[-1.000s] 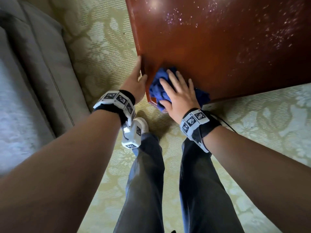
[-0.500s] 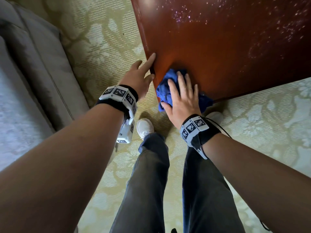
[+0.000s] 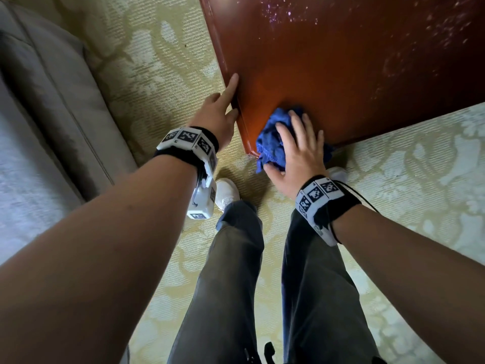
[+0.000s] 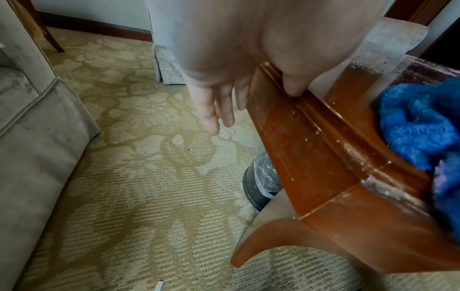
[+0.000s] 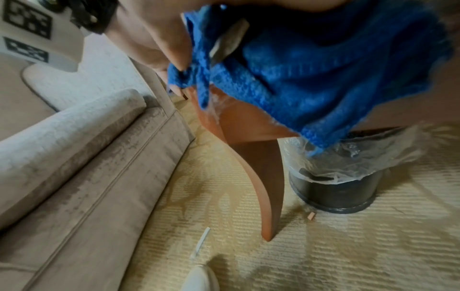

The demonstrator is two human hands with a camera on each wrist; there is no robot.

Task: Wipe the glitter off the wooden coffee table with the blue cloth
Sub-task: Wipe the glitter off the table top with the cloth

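The wooden coffee table (image 3: 341,64) fills the upper right of the head view, with glitter (image 3: 278,11) scattered over its far part. The bunched blue cloth (image 3: 273,143) lies on the table's near left corner and hangs over the edge (image 5: 311,82). My right hand (image 3: 296,151) presses flat on the cloth with its fingers spread. My left hand (image 3: 217,111) is open beside the table's left edge, its thumb (image 4: 293,86) touching the rim and its fingers (image 4: 211,116) hanging loose below it. The cloth also shows at the right of the left wrist view (image 4: 418,126).
A grey sofa (image 3: 52,101) runs along the left. A dark waste bin with a clear liner (image 5: 333,183) stands under the table beside its curved leg (image 5: 263,177). Patterned carpet (image 3: 157,61) covers the floor. My legs and white shoes (image 3: 225,193) stand at the corner.
The right hand has kept the cloth at the near left corner, shifting it slightly. The left hand has slid forward along the table's left edge with its fingers stretched out.
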